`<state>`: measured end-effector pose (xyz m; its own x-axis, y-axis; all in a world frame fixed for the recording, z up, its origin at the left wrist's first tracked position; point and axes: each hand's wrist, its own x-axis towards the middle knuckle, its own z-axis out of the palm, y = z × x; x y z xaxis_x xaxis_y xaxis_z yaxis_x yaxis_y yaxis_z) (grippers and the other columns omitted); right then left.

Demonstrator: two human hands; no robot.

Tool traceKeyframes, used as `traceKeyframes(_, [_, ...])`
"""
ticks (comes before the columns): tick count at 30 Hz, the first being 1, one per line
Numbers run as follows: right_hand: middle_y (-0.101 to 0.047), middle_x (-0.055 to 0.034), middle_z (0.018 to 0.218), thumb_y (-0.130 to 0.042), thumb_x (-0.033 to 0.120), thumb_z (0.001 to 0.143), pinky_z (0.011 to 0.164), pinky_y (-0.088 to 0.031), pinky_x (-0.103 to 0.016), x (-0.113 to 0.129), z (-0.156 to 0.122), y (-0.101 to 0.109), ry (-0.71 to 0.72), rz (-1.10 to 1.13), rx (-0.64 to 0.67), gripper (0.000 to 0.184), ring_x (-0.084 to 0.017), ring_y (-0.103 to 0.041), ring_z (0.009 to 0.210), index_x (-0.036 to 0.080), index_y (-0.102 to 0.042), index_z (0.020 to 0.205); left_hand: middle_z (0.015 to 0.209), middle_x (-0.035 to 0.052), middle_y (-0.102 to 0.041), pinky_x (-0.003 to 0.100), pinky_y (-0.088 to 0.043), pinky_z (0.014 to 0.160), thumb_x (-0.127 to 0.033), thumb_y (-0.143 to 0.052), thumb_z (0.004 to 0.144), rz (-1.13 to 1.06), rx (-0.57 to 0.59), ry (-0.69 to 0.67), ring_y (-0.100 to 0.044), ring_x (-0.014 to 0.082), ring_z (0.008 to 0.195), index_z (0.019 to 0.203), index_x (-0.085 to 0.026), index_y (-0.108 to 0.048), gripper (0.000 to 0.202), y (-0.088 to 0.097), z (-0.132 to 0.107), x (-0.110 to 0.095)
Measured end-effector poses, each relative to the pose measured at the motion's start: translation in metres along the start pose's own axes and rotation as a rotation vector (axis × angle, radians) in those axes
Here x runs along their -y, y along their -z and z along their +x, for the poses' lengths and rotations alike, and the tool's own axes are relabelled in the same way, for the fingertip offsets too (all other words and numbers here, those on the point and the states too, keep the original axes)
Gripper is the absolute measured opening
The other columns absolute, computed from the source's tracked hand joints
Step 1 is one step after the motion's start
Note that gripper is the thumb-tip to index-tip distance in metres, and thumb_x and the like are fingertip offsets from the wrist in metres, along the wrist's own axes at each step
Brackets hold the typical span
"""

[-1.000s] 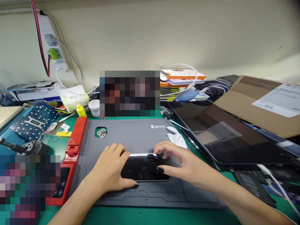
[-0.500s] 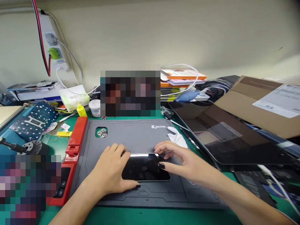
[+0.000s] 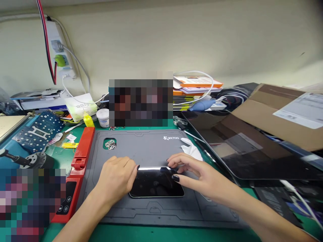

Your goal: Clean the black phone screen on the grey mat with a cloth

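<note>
A smartphone [image 3: 156,185] with a glossy black screen lies face up on a grey work mat [image 3: 148,148]. My left hand [image 3: 117,178] is closed around the phone's left end. Its fingers are curled, with one fingertip at the far left corner; the palm side is hidden. Over the right end is my right hand [image 3: 193,171], its fingers bent near the far edge. The right thumb sits over the glass, apart from those fingers. A white cloth [image 3: 191,149] lies just beyond the right hand.
On the left stands a red device with buttons [image 3: 78,161]. A large dark glass panel [image 3: 234,141] and a cardboard box [image 3: 285,114] crowd the right. Behind the mat are a yellow bottle [image 3: 88,119], a white tub [image 3: 103,117] and a blue air blower [image 3: 203,105].
My left thumb has drawn in from the phone's near edge, and the left fingers have curled tighter. My right hand stays nearly the same. The whole view has shifted slightly.
</note>
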<state>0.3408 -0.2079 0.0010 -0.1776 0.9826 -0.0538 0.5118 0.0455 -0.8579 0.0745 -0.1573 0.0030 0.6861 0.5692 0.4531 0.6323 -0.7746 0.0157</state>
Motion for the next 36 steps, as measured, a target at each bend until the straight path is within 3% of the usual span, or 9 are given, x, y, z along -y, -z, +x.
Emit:
traceKeyframes(4, [-0.063,-0.0087,0.107,-0.059,0.048,0.083,0.083,-0.053,-0.039,-0.001,0.001,0.000,0.000,0.011,-0.017,0.029,-0.025,-0.059,0.098,0.023,-0.064,0.094,0.057,-0.0005,-0.052,0.032,-0.025,0.055,-0.021,-0.034,0.101,-0.061,-0.019,-0.043,-0.043,0.0131,0.050,0.063,-0.018,-0.050,0.041,-0.002,-0.002,0.000])
traceKeyframes(7, [-0.063,-0.0088,0.106,-0.059,0.050,0.083,0.082,-0.054,-0.039,-0.001,0.001,0.000,0.006,0.019,-0.027,0.030,-0.025,-0.059,0.096,0.023,-0.064,0.094,0.068,0.0016,-0.059,0.032,-0.030,0.058,-0.034,-0.050,0.098,-0.125,-0.019,-0.041,-0.050,0.0153,0.061,0.065,-0.018,-0.054,0.036,0.000,-0.003,-0.004])
traceKeyframes(9, [-0.063,-0.0088,0.105,-0.060,0.050,0.083,0.081,-0.054,-0.038,0.001,0.001,0.001,0.009,0.023,-0.028,0.030,-0.025,-0.060,0.095,0.023,-0.065,0.093,0.087,0.0048,-0.065,0.033,-0.036,0.065,-0.044,-0.068,0.085,-0.174,0.050,-0.022,-0.055,0.0199,0.076,0.078,-0.017,-0.061,0.029,0.002,-0.003,-0.007])
traceKeyframes(12, [-0.063,-0.0095,0.104,-0.061,0.052,0.082,0.080,-0.055,-0.038,0.004,0.001,0.002,-0.008,0.036,-0.018,0.032,-0.026,-0.061,0.095,0.022,-0.064,0.093,0.107,0.0088,-0.064,0.037,-0.042,0.074,-0.052,-0.083,0.067,-0.226,0.203,0.008,-0.055,0.0256,0.091,0.099,-0.015,-0.062,0.053,0.003,-0.001,-0.010])
traceKeyframes(17, [-0.063,-0.0097,0.105,-0.061,0.059,0.082,0.080,-0.055,-0.039,0.003,0.001,0.003,-0.038,0.067,-0.035,0.039,-0.026,-0.062,0.095,0.022,-0.065,0.094,0.107,0.0093,-0.062,0.039,-0.043,0.077,-0.054,-0.081,0.067,-0.243,0.338,0.057,-0.054,0.0268,0.092,0.103,-0.017,-0.061,0.055,0.002,-0.001,-0.010])
traceKeyframes(27, [-0.065,-0.0105,0.103,-0.065,0.063,0.077,0.080,-0.055,-0.040,0.004,0.004,0.007,-0.079,0.124,-0.065,0.044,-0.028,-0.063,0.095,0.021,-0.066,0.092,0.106,0.0088,-0.062,0.041,-0.045,0.077,-0.052,-0.082,0.068,-0.238,0.353,0.076,-0.053,0.0270,0.092,0.102,-0.014,-0.063,0.054,0.001,0.000,-0.012])
traceKeyframes(36, [-0.064,-0.0097,0.105,-0.066,0.056,0.081,0.077,-0.054,-0.038,-0.008,0.003,0.008,-0.136,0.250,-0.073,0.038,-0.027,-0.062,0.092,0.021,-0.067,0.094,0.105,0.0078,-0.062,0.040,-0.046,0.076,-0.051,-0.083,0.067,-0.238,0.341,0.075,-0.053,0.0262,0.091,0.102,-0.014,-0.064,0.055,0.000,0.000,-0.013])
